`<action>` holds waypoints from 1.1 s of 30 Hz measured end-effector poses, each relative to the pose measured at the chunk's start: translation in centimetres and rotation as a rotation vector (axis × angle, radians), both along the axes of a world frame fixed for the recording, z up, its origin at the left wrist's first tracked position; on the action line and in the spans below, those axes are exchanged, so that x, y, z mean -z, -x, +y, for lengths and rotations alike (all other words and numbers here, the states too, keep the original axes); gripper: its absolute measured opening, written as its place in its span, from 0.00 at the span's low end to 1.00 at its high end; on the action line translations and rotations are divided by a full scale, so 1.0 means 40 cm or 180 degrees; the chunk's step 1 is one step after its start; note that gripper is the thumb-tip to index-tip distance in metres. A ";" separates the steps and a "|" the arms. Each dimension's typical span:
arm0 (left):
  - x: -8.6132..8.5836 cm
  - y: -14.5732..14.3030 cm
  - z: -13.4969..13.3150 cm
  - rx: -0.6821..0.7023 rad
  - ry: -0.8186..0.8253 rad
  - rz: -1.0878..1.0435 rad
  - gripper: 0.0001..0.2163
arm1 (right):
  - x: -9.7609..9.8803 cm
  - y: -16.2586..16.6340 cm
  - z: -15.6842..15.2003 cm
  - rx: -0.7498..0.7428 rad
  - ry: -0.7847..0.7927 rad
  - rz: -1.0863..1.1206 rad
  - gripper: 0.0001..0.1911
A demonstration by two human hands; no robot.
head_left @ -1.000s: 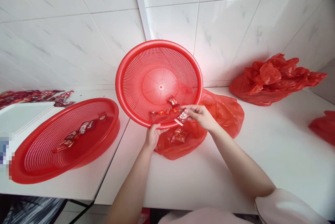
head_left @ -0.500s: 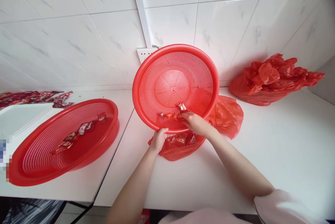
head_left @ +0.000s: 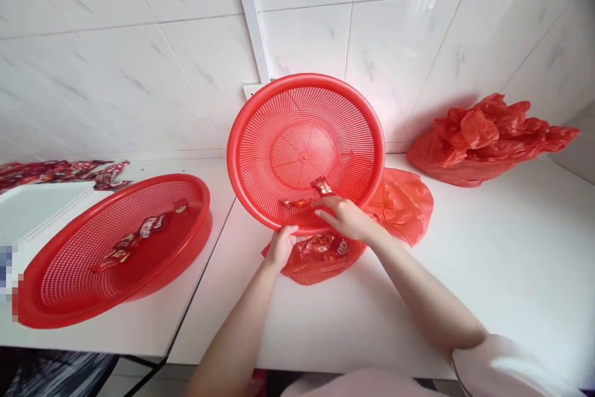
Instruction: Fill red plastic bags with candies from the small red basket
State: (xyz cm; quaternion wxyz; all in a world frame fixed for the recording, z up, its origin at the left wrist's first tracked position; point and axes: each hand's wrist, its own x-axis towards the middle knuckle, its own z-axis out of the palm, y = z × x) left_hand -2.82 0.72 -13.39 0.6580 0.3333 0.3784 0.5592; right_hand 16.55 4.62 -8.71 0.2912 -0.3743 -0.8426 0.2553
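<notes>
A round red plastic mesh basket [head_left: 304, 84] is tipped toward me above a red plastic bag [head_left: 307, 273] on the table. My left hand [head_left: 281, 248] grips the basket's lower rim, thumb over the edge. Inside the basket, my right hand [head_left: 344, 217] reaches over the rim with fingers stretched and the thumb apart. Its fingertips are by a few small wrapped candies; one wrapped candy [head_left: 321, 186] lies just above them, and another candy [head_left: 290, 204] lies to their left. Whether the fingertips touch a candy I cannot tell. Red-wrapped candies [head_left: 332, 247] show in the bag's mouth below.
On the left, a second red basket [head_left: 204, 223] holds several wrapped candies. Behind it are a white tray [head_left: 51, 196] and a heap of red packets [head_left: 60, 171]. A bunched red bag [head_left: 483, 143] stands back right. A tiled wall [head_left: 400, 44] closes off the table's far side.
The tipped basket has shifted slightly left and up. My right hand's fingers have straightened and spread among the candies. My left hand keeps its grip on the rim.
</notes>
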 end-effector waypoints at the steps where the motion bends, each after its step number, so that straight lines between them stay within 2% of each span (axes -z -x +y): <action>1: 0.002 -0.004 -0.003 0.0026 0.0027 0.0022 0.12 | 0.012 0.006 0.001 -0.0015 -0.0038 -0.0195 0.23; 3: 0.005 -0.010 -0.008 0.0034 0.0109 0.0063 0.11 | 0.030 0.012 0.004 -0.0016 -0.0100 -0.0553 0.31; 5: 0.006 -0.012 -0.009 0.0019 0.0151 0.0056 0.11 | 0.036 0.009 0.009 -0.0148 -0.0119 -0.0694 0.34; 9: 0.008 -0.003 0.001 -0.0035 0.0000 0.0020 0.13 | 0.007 -0.012 0.012 -0.0592 0.0019 -0.0171 0.22; 13: 0.012 0.015 0.014 -0.0073 -0.0006 0.0037 0.14 | -0.022 -0.025 0.006 -0.0209 0.0146 0.0073 0.17; 17: 0.014 0.012 0.011 -0.0055 0.0018 0.0019 0.14 | -0.013 -0.013 0.004 -0.0006 -0.0121 0.0128 0.16; 20: 0.011 -0.010 -0.002 0.0018 0.0084 0.0023 0.15 | 0.006 0.007 0.001 -0.0098 -0.0224 0.0047 0.20; 24: 0.006 -0.035 -0.021 0.0239 0.0078 -0.0013 0.15 | 0.025 0.022 -0.003 -0.0342 -0.0069 -0.0238 0.31; 26: 0.005 -0.033 -0.024 0.0245 0.0052 0.0029 0.15 | 0.029 0.021 0.000 -0.0466 0.0019 -0.0254 0.28; 28: 0.006 -0.022 -0.019 0.0156 0.0030 0.0098 0.16 | 0.028 0.014 0.006 -0.0514 0.0019 -0.0090 0.20; 33: 0.008 0.014 0.006 -0.0054 -0.0128 0.0075 0.16 | 0.001 -0.009 0.010 -0.0288 0.0036 0.0269 0.13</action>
